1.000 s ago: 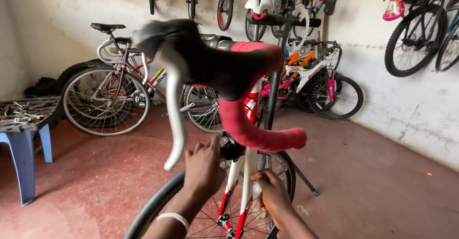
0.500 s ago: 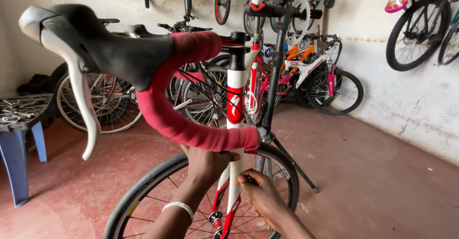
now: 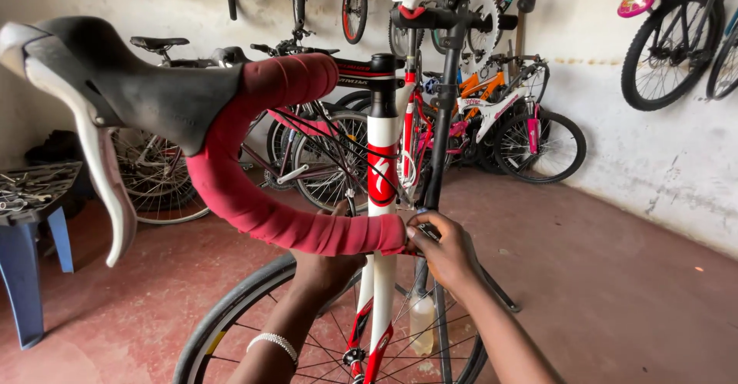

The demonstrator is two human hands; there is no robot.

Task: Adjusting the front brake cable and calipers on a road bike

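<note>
A road bicycle stands close in front of me, with a white and red fork (image 3: 381, 199) and a front wheel (image 3: 231, 315) below. Its drop handlebar, wrapped in red tape (image 3: 254, 199), fills the left of the view, with a black brake hood and silver lever (image 3: 108, 184). My left hand (image 3: 327, 265), a white beaded bracelet on the wrist, reaches behind the lower bar and is partly hidden by it. My right hand (image 3: 446, 249) pinches a small dark part beside the bar end, next to the fork. What the left hand's fingers do is hidden.
A black repair stand post (image 3: 442, 123) rises just behind the fork. Several bicycles (image 3: 523, 123) lean against and hang on the white back wall. A blue plastic stool (image 3: 31, 238) holding metal tools stands at the left. The floor is red concrete.
The view has shifted so the handlebar sits further left and lower. Both hands have come up from near the wheel to the end of the lower bar, beside the fork.
</note>
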